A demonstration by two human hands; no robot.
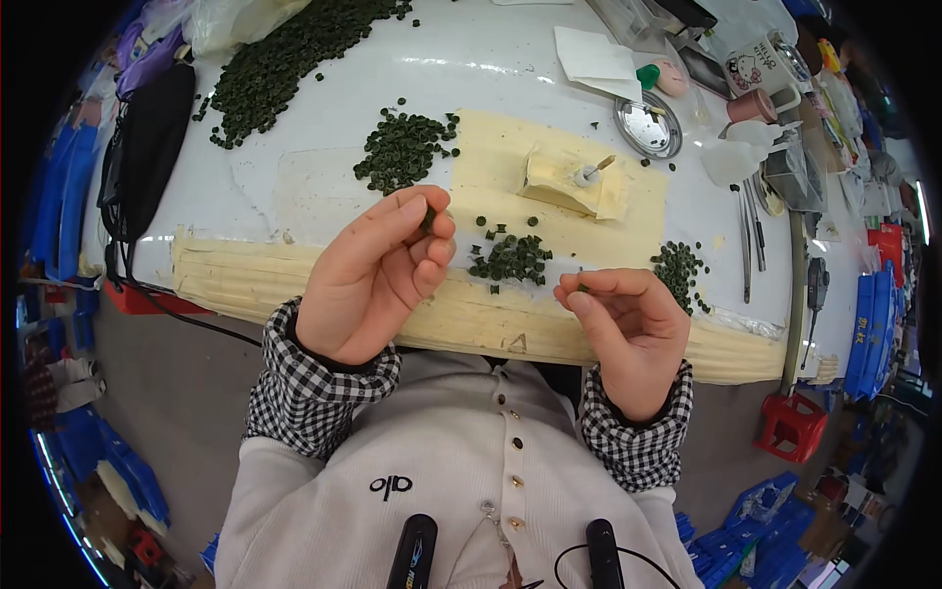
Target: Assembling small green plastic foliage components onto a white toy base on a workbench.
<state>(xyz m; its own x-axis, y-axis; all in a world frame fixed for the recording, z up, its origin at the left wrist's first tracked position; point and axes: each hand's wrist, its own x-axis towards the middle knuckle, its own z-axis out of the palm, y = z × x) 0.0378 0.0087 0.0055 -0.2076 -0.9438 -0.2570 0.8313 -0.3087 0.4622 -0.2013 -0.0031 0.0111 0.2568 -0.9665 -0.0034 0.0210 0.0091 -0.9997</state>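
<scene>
Left grip pinches a dark-green piece between thumb and fingertips, right grip pinching a small dark piece.

Clothing of the person: a cream ribbed-knit top with small round front buttons — dark embroidered lettering marks the chest — and puckered black-and-white checked fabric sleeve covers (black inner cuffs visible at the wrists).

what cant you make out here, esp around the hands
Head view: full shape of the green piece in the left hand, covered by its fingers.
Head view: the dark bit in the right hand, too small and partly behind thumb and forefinger.
Head view: far end of the big green pile, cut off by the top edge.
</scene>
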